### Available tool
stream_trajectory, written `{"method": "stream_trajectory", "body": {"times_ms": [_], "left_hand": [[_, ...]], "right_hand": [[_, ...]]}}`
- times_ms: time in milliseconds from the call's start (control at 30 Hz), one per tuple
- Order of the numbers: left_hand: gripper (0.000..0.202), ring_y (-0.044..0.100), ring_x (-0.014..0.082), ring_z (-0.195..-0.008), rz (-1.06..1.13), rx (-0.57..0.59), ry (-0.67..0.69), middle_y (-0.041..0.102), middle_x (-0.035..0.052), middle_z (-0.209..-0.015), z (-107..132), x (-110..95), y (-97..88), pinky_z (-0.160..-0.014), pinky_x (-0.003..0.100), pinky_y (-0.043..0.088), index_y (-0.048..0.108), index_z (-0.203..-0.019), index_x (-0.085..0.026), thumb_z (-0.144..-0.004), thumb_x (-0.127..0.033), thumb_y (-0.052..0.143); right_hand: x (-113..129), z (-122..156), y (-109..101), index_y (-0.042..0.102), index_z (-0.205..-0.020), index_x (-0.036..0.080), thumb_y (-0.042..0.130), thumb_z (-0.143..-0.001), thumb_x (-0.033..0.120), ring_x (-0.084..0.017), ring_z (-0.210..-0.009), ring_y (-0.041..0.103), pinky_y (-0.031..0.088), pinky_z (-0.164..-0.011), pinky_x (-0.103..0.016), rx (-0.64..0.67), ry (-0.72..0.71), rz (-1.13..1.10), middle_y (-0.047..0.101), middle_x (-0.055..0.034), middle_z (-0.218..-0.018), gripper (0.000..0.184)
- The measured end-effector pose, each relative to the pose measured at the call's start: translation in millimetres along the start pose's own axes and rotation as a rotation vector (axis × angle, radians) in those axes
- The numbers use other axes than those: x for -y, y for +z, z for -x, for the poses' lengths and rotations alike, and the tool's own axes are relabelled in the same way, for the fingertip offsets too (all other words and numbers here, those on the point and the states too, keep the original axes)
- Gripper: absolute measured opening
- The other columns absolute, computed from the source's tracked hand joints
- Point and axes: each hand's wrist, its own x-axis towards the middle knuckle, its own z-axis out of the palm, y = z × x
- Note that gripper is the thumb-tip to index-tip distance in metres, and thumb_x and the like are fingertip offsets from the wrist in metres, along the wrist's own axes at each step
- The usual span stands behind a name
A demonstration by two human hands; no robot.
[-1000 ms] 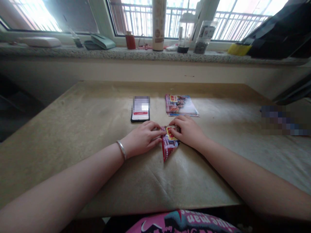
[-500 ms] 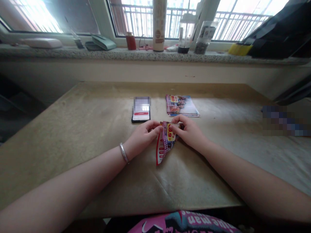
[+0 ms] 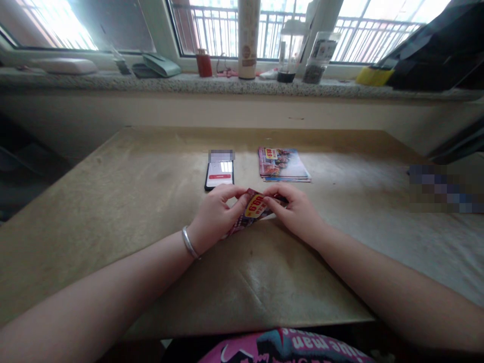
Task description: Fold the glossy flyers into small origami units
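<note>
Between my two hands is a folded printed flyer (image 3: 254, 207), dark purple with a yellow patch and red digits. My left hand (image 3: 221, 209), with a silver bangle at the wrist, pinches its left side between thumb and fingers. The upper right part of the paper is gripped by my right hand (image 3: 293, 204), thumb on top. Part of the flyer lies hidden under the left hand. Just beyond the left hand rests a phone (image 3: 220, 174) with a lit screen. A stack of similar flyers (image 3: 285, 164) lies past the right hand.
All this is on a table with a tan cover (image 3: 151, 166). Behind it, a granite windowsill (image 3: 227, 86) carries a red bottle (image 3: 204, 64), a tall cylinder (image 3: 248, 45), clear containers and a black bag (image 3: 427, 55). A blurred object (image 3: 446, 189) sits at the right edge.
The flyer has turned, its lower point swinging left beneath my left hand, and its white-and-red edge no longer shows. My left hand has rolled over it slightly. Phone and stack stayed put.
</note>
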Motion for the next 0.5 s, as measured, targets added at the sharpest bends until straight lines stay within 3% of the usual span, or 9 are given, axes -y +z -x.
{"method": "stream_trajectory", "body": {"times_ms": [100,267,500], "left_hand": [[0.024,0.063,0.0159,-0.077,-0.026,0.0,0.038,0.07,0.0029,-0.083,0.3,-2.0,-1.3,-0.071,0.028,0.048,0.07,-0.088,-0.018,-0.089,-0.035,0.053],[0.021,0.063,0.015,-0.078,0.06,-0.043,-0.018,0.07,0.0035,-0.085,2.6,-8.3,-1.2,-0.071,0.026,0.05,0.068,-0.091,-0.017,-0.088,-0.035,0.058],[0.018,0.06,0.0102,-0.068,0.162,-0.075,0.0,0.065,0.0014,-0.074,3.2,-14.8,-1.5,-0.06,0.019,0.048,0.065,-0.08,-0.015,-0.086,-0.031,0.06]], "right_hand": [[-0.6,0.7,0.4,0.063,-0.082,0.022,0.057,-0.084,0.025,-0.016,-0.075,0.058,0.046,-0.07,-0.031,-0.017,-0.005,-0.005,0.064,-0.0019,-0.078,0.007],[1.9,2.8,1.2,0.064,-0.082,0.022,0.058,-0.083,0.024,-0.016,-0.073,0.057,0.047,-0.066,-0.03,-0.022,0.02,-0.031,0.063,-0.0018,-0.077,0.007],[5.6,4.9,1.6,0.066,-0.083,0.021,0.059,-0.083,0.022,-0.014,-0.071,0.057,0.047,-0.065,-0.028,-0.029,-0.006,-0.054,0.063,-0.0013,-0.076,0.007]]}}
